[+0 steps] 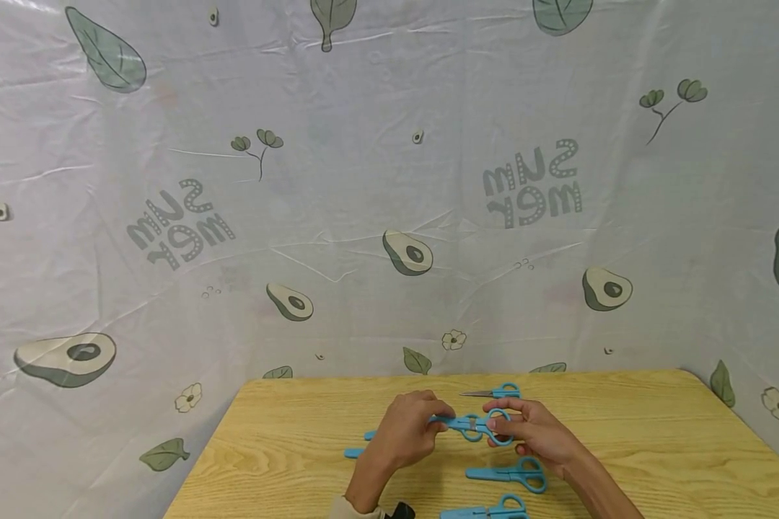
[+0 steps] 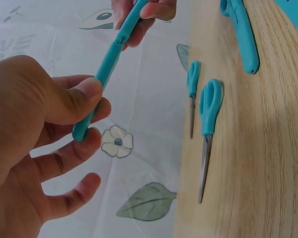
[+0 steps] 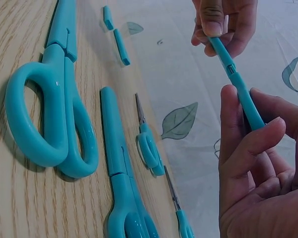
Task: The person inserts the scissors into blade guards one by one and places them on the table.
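Near-edge scissors [image 1: 464,513] in a blue cover lie closest to the camera, partly cut off by the frame, loops to the right. Beyond them lie middle scissors [image 1: 487,473], also covered, loops likewise to the right. Both rest on a wood-grain surface [image 1: 279,447].

Held scissors [image 2: 108,63] are raised above the surface, between the two hands. Left hand [image 1: 405,432]: grip clamped on the cover end, thumb against fingers. Right hand [image 1: 535,431]: grip clamped on the loop end. Both grips appear secure.

Governing relation: the long axis of the held scissors runs left to right, from one grip to the other, cover to the left, loops to the right. Metal shows at the join, so the cover is judged not fully seated. With each hand on its own end, neither is nearer; any shift of the cover depends on movement along that axis.

Far scissors [image 1: 506,391] lie bare-bladed just beyond the right hand, tips to the left. Second bare scissors [image 2: 210,106] lie beside them on the near side. Two loose covers [image 1: 353,453] lie to the left, partly hidden by the left arm. Printed sheeting [image 1: 363,194] hangs at the far side.
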A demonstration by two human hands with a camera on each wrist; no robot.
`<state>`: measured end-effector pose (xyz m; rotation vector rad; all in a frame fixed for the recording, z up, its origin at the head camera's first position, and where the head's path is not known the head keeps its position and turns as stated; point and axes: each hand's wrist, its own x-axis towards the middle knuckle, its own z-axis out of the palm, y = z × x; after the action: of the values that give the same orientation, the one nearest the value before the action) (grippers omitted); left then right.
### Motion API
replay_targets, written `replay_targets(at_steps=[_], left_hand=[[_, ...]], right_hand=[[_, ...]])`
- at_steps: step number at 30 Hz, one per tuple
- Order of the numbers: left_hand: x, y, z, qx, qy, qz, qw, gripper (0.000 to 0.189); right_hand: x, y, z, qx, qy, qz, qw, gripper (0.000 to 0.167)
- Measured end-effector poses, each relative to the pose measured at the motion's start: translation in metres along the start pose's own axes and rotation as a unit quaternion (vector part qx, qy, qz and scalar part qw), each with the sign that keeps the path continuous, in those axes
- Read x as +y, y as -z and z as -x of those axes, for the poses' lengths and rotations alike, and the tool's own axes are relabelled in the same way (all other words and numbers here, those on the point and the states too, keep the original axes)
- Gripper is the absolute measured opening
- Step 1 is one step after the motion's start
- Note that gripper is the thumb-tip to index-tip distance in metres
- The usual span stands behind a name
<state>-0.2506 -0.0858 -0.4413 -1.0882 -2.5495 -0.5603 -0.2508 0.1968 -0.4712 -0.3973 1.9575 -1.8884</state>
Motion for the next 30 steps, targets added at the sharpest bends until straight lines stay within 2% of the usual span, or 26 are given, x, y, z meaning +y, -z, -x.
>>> replay_targets(at_steps=[10, 20, 30], left_hand=[[0.0, -0.004, -0.006, -0.002, 0.011, 0.001, 0.9999, 0.017], [0.0, -0.008, -0.008, 0.012, -0.005, -0.035, 0.9993, 0.017], [0.003, -0.012, -0.008, 0.017, -0.007, -0.06, 0.998, 0.018]], right_hand=[[-0.001, 0.003, -0.004, -0.005, -0.002, -0.005, 1.0, 0.04], [-0.002, 0.003, -0.008, 0.001, -0.011, -0.007, 0.9999, 0.042], [-0.003, 0.0, -0.008, 0.011, -0.02, -0.004, 0.9997, 0.046]])
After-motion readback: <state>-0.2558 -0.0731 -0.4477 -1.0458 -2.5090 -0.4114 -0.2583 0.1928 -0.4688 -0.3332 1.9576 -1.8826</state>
